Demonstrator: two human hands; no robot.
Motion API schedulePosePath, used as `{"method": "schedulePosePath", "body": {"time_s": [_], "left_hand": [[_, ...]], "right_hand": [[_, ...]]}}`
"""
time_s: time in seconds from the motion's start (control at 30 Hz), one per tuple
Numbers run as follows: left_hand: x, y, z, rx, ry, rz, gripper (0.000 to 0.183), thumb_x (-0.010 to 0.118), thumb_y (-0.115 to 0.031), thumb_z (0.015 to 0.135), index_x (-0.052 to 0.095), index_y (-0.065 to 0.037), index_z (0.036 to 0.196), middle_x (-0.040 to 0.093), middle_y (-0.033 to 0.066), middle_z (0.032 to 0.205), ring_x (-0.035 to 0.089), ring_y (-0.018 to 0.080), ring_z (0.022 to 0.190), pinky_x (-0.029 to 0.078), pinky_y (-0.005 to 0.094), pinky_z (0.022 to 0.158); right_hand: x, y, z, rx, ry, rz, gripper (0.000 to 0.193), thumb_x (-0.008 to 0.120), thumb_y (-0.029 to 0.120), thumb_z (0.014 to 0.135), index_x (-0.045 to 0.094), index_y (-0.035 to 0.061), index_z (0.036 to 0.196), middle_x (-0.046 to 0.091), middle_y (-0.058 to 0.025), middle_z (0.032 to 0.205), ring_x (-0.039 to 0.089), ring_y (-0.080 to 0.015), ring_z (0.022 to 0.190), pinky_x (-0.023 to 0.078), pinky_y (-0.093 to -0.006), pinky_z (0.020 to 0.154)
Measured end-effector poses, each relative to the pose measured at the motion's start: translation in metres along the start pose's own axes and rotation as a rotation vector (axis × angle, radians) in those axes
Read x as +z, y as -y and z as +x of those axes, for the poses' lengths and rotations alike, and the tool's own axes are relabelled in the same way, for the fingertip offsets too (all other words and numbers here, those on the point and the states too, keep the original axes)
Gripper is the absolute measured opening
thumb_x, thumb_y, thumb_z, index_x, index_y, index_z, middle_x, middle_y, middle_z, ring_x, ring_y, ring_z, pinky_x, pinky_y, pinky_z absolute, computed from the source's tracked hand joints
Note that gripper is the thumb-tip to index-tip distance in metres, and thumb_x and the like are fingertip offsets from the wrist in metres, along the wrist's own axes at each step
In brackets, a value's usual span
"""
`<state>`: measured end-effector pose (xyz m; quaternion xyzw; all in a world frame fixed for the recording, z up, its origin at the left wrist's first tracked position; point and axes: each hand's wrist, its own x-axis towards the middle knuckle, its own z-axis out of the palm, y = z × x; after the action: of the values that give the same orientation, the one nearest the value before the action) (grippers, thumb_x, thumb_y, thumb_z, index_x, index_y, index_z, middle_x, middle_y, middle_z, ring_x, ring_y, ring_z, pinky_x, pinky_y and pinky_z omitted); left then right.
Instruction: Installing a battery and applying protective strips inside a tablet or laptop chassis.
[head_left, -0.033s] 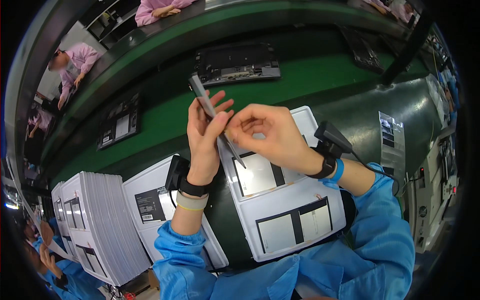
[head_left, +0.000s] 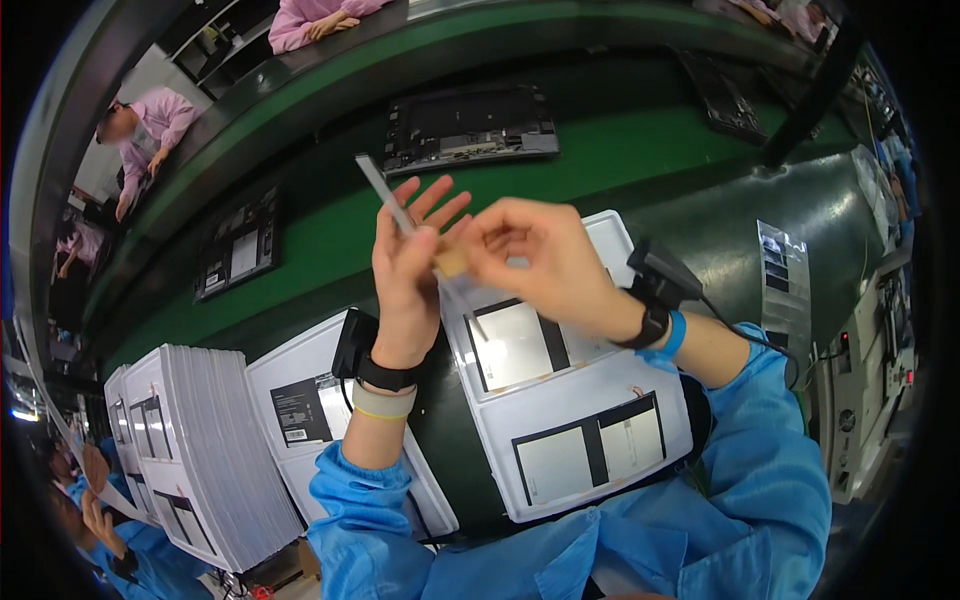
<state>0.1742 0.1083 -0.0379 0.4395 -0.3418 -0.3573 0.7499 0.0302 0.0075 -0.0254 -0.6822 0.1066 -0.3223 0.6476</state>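
A thin, flat battery pack (head_left: 383,190) is held tilted and nearly edge-on in my left hand (head_left: 405,290). Its grip is between thumb and palm, with the other fingers spread. My right hand (head_left: 545,262) is pinched at a small yellowish tape tab (head_left: 452,263) beside the pack; motion blurs the fingertips. Below both hands lies a white tray (head_left: 492,440) holding silver-and-black battery packs, one (head_left: 512,350) in the upper compartment and another (head_left: 560,468) in the lower one. The right forearm hides part of the upper compartment.
Left of the tray sits another white tray (head_left: 285,368), then a tall stack of trays (head_left: 235,450). Open laptop bases (head_left: 470,115) rest on the green belt (head_left: 330,225) beyond. A clear plastic sleeve (head_left: 785,300) lies at right. People in pink work across the belt.
The battery pack's upper end has swung left and slightly down. The yellowish tab now shows more between my hands, and my right fingertips have blurred.
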Motion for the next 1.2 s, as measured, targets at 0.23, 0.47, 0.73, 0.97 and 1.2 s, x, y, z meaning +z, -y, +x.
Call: {"method": "schedulePosePath", "body": {"time_s": [0.23,0.47,0.73,0.97,1.2], "left_hand": [[-0.013,-0.01,0.01,0.138,-0.115,-0.24,0.072,0.052,-0.051,0.099,0.038,0.003,0.145,0.045,0.032,0.149,0.044,0.0435,0.143,0.035,0.0535,0.12],[-0.002,0.009,0.0,0.339,-0.382,-0.053,0.056,0.053,-0.031,0.104,0.036,0.005,0.143,0.049,0.0273,0.143,0.053,0.0389,0.133,0.04,0.0479,0.117],[0.008,0.005,-0.006,0.319,-0.305,-0.096,0.058,0.053,-0.029,0.103,0.034,0.005,0.146,0.048,0.0272,0.142,0.054,0.0378,0.132,0.042,0.0469,0.115],[0.023,-0.001,-0.011,0.203,-0.146,-0.281,0.062,0.053,-0.04,0.102,0.038,0.001,0.145,0.051,0.0252,0.14,0.056,0.0382,0.129,0.043,0.0492,0.114],[0.001,-0.026,-0.007,-0.198,0.313,-0.929,0.096,0.05,-0.064,0.092,0.035,0.009,0.152,0.041,0.0278,0.157,0.047,0.0423,0.14,0.031,0.0479,0.125]], "right_hand": [[-0.012,0.006,0.009,-0.162,-0.123,-0.341,0.01,0.07,-0.004,0.088,0.07,-0.0043,0.099,0.072,-0.0072,0.091,0.071,-0.01,0.082,0.057,-0.0239,0.073],[0.029,0.022,-0.028,-0.31,-0.004,-0.426,0.012,0.073,-0.002,0.086,0.071,-0.0027,0.098,0.067,-0.0112,0.087,0.07,-0.0214,0.073,0.057,-0.0298,0.065],[0.026,0.024,-0.033,-0.441,0.025,-0.497,0.012,0.076,-0.002,0.085,0.07,-0.0035,0.096,0.068,-0.0109,0.086,0.07,-0.0182,0.073,0.057,-0.0278,0.063],[0.006,0.046,-0.04,-0.307,-0.03,-0.499,0.012,0.076,0.0,0.084,0.071,-0.0015,0.095,0.07,-0.009,0.084,0.071,-0.015,0.071,0.059,-0.0273,0.066],[-0.079,0.071,-0.095,-0.121,-0.436,-0.498,0.014,0.073,0.002,0.091,0.072,-0.0029,0.105,0.074,-0.0073,0.096,0.071,-0.0114,0.088,0.059,-0.0264,0.078]]}}
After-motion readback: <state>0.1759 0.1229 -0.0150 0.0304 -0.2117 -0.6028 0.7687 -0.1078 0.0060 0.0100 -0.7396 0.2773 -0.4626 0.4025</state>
